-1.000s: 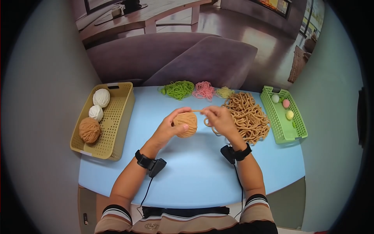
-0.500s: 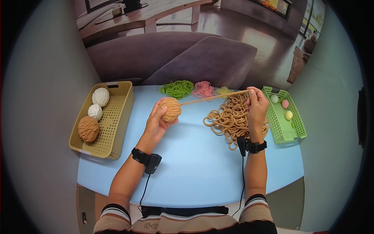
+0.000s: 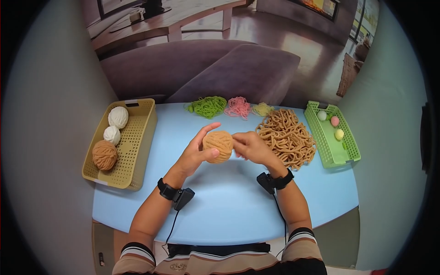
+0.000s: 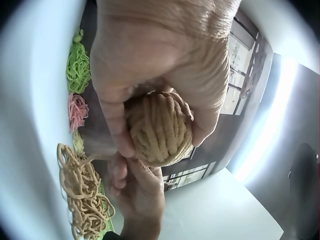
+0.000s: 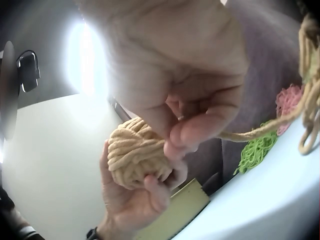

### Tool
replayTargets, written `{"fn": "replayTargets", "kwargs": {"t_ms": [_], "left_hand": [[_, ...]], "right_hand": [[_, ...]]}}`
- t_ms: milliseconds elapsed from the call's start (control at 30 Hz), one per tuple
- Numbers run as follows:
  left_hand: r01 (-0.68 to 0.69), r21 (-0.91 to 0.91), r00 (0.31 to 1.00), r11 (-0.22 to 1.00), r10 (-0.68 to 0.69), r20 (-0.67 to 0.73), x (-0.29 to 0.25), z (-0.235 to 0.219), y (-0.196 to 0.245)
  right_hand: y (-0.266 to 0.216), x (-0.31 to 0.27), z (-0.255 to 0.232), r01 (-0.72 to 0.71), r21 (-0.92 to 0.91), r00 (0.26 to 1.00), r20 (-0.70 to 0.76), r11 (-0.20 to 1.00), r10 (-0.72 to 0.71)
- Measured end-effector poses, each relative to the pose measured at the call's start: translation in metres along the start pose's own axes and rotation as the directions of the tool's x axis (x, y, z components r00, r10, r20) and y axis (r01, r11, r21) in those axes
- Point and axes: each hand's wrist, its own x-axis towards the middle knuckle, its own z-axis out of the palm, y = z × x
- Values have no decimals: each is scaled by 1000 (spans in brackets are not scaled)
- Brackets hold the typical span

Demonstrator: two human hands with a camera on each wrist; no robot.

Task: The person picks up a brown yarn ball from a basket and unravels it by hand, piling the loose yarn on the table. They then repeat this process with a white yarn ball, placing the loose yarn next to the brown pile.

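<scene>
A ball of thick tan yarn (image 3: 218, 145) is held up over the middle of the blue table by my left hand (image 3: 192, 155), thumb on its near side and fingers behind. My right hand (image 3: 253, 147) is close at the ball's right side. In the right wrist view its thumb and fingers (image 5: 200, 130) pinch the tan strand (image 5: 260, 133), which trails off toward the loose yarn. That loose tan yarn (image 3: 289, 140) lies heaped on the table, right of my right hand.
At the left a tan basket (image 3: 137, 146) holds two white yarn balls (image 3: 118, 118) and a brown one (image 3: 104, 155). Green (image 3: 208, 107), pink (image 3: 238, 107) and pale yellow yarn (image 3: 262, 109) lie along the back. A green basket (image 3: 341, 156) with small balls stands right.
My right hand pulled the strand out to the right, then came back beside the ball. The left hand tilted the ball leftward, then brought it back to the middle.
</scene>
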Motion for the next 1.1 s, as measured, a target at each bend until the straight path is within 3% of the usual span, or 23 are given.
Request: {"fn": "replayTargets", "kwargs": {"t_ms": [100, 133, 267, 367, 467, 567, 667, 733, 767, 833, 900, 933, 1000, 1100], "left_hand": [[52, 146, 998, 988, -56, 23, 0, 2, 0], [85, 108, 996, 990, -86, 5, 1, 1, -4], [152, -147, 984, 977, -164, -73, 4, -13, -19], [67, -299, 977, 952, -123, -171, 7, -21, -20], [-35, -334, 956, 942, -66, -287, 10, -32, -20], [-83, -353, 935, 932, -49, -350, 10, -40, -17], [-94, -342, 956, 935, -12, -295, 10, -32, -13], [-82, -310, 972, 947, 8, -234, 8, -23, -11], [-70, -288, 978, 955, 9, -208, 7, -19, -11], [-48, -234, 985, 971, 7, -171, 6, -11, -8], [-22, -169, 989, 985, -4, -148, 4, -4, -3], [-17, -191, 994, 981, -4, -110, 2, -3, -2], [0, -231, 1000, 973, -7, -29, 0, -3, 1], [-22, -73, 1000, 997, 23, 10, 1, -2, -3]], "right_hand": [[17, 2, -7, 118, 42, 961, -257, 992, -103], [13, -1, -11, 120, 276, 968, -245, 954, -51], [-12, -16, -21, 198, 387, 937, -343, 900, -59], [-22, -22, -20, 258, 432, 913, -403, 864, -71], [-22, -25, -26, 348, 401, 845, -526, 847, -98], [-15, -24, -49, 418, 345, 742, -664, 841, -96], [25, -15, -81, 313, 291, 650, -759, 904, 20], [77, 0, -94, 195, -86, 556, -811, 977, -182], [82, 3, -95, 116, -271, 519, -804, 955, -291], [78, 7, -85, 162, -410, 564, -709, 898, -425], [45, 2, -60, 168, -254, 788, -546, 952, -285], [20, -5, -44, 87, -35, 929, -358, 996, -94], [-9, -9, -14, 26, 41, 994, -103, 999, -21], [-11, -6, 5, 68, 36, 994, 83, 997, -71]]}}
